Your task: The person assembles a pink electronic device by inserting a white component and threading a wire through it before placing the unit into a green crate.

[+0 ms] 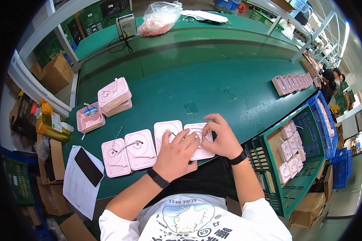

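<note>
Four pink record-player-shaped panels lie in a row along the near edge of the green table, each with a round disc and a small moulded arm. My left hand (177, 154) reaches over the two right-hand ones with fingers stretched out, its fingertips near the disc of the rightmost panel (205, 153). The thumb and fingers of my right hand (222, 138) come together at that same disc; anything between them is hidden. Short dark wires show on the far-left panel (116, 157), its neighbour (140, 149) and the third panel (165, 127).
Stacked pink cases (114, 96) and an open pink box (90, 119) stand back left. A phone (88, 166) lies on paper at left. To my right, a green crate (305, 188) holds pink parts; a row of pink cases (291, 83) stands beyond it.
</note>
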Demonstrator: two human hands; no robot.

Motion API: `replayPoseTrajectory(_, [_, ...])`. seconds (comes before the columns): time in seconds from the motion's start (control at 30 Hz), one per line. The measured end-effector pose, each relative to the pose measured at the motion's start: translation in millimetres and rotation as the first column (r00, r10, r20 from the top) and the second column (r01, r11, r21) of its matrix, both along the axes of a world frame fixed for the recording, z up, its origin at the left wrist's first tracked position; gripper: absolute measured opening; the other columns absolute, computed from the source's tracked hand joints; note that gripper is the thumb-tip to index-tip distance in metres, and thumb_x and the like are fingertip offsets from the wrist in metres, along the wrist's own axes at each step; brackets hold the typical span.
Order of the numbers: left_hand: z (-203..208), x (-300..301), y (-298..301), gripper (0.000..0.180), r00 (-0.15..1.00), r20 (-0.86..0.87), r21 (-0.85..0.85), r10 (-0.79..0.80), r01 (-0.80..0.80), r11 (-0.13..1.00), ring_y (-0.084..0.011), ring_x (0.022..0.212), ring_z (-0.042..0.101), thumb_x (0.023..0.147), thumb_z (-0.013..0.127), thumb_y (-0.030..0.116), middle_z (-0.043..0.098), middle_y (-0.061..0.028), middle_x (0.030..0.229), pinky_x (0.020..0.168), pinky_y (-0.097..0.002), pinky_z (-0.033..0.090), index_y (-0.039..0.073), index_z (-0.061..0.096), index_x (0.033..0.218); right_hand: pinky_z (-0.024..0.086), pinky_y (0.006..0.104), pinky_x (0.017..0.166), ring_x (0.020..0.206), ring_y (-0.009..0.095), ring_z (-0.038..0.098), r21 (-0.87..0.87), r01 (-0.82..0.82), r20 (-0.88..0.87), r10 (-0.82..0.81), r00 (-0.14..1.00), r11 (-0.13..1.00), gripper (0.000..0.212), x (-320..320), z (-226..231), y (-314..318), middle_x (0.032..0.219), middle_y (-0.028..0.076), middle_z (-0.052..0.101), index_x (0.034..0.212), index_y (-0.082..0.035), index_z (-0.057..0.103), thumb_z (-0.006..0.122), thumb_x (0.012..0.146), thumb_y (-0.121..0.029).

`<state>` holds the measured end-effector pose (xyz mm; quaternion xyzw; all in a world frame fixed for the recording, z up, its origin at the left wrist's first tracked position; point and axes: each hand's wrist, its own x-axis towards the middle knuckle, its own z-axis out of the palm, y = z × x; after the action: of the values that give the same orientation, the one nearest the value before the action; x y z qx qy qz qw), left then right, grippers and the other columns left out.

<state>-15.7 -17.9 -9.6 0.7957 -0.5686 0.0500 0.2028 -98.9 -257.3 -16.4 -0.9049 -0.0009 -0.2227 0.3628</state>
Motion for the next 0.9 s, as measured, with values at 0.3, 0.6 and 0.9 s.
replayPoseTrajectory(0.3, [11.2, -8.4, -12.4, 0.068, 0.985, 0.166, 0.131, -0.054, 0.032, 0.991, -0.0338, 0.149, 0.062, 0.086, 0.091, 0.046, 0.072, -0.0108, 0.152, 0.124, -0.0623, 0.044, 0.011, 0.074, 0.142, 0.057, 0.0432, 0.101, 0.121, 0.031, 0.071, 0.154, -0.065, -0.071, 0.077, 0.994, 0.986, 0.015, 0.8, -27.5, -16.2, 0.133, 0.015, 0.08, 0.096, -0.008, 0.077, 0.086, 0.084, -0.006])
replayPoseTrajectory(0.6, [-7.0, 12.4, -29.2, 0.045, 0.997, 0.028, -0.186, -0.066, 0.07, 0.98, -0.0329, 0.136, 0.07, 0.096, 0.087, 0.041, 0.077, -0.0094, 0.132, 0.127, -0.0624, 0.046, 0.009, 0.076, 0.127, 0.056, 0.033, 0.096, 0.11, 0.017, 0.069, 0.168, 0.197, -0.051, -0.191, 0.98, 0.966, 0.024, -32.9, -35.5, -9.1, 0.118, 0.008, 0.075, 0.107, -0.006, 0.074, 0.091, 0.089, -0.009])
replayPoseTrajectory(0.9, [2.5, 15.4, -76.1, 0.013, 0.994, -0.059, -0.163, -0.087, 0.076, 0.984, -0.0319, 0.111, 0.076, 0.088, 0.086, 0.016, 0.078, -0.0085, 0.104, 0.105, -0.0516, 0.057, 0.008, 0.077, 0.092, 0.059, 0.0328, 0.091, 0.095, 0.018, 0.071, 0.401, 0.256, -0.069, -0.25, 0.966, 0.88, 0.041, -53.8, -48.3, -18.6, 0.106, 0.007, 0.073, 0.119, -0.004, 0.07, 0.097, 0.093, -0.02])
